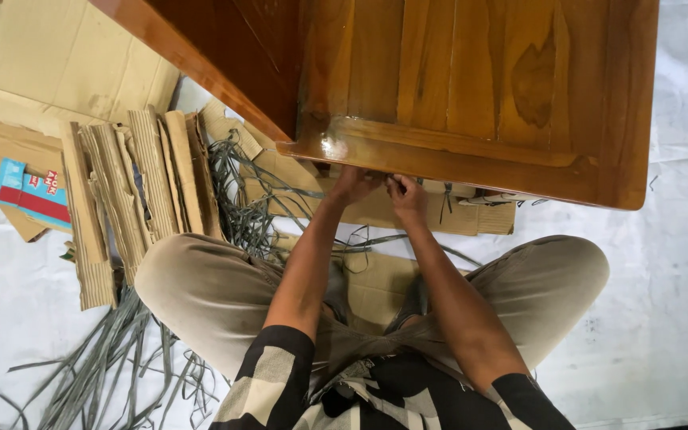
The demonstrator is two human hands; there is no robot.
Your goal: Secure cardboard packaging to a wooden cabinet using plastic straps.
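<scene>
I sit cross-legged on the floor before a glossy brown wooden cabinet [471, 87] that lies tilted over my knees. My left hand [353, 184] and my right hand [406, 196] reach under its lower edge, close together, fingers curled. Thin grey plastic strapping [420, 185] runs between the fingers of both hands along that edge. What the fingertips grip beneath the wood is partly hidden. Flat cardboard [392, 209] lies under the cabinet just past my hands.
Torn corrugated cardboard strips [133, 191] are piled at the left, beside a flattened carton [49, 64] with a blue and red label. Loose grey straps [121, 350] lie scattered on the white floor sheet [670, 302] at lower left.
</scene>
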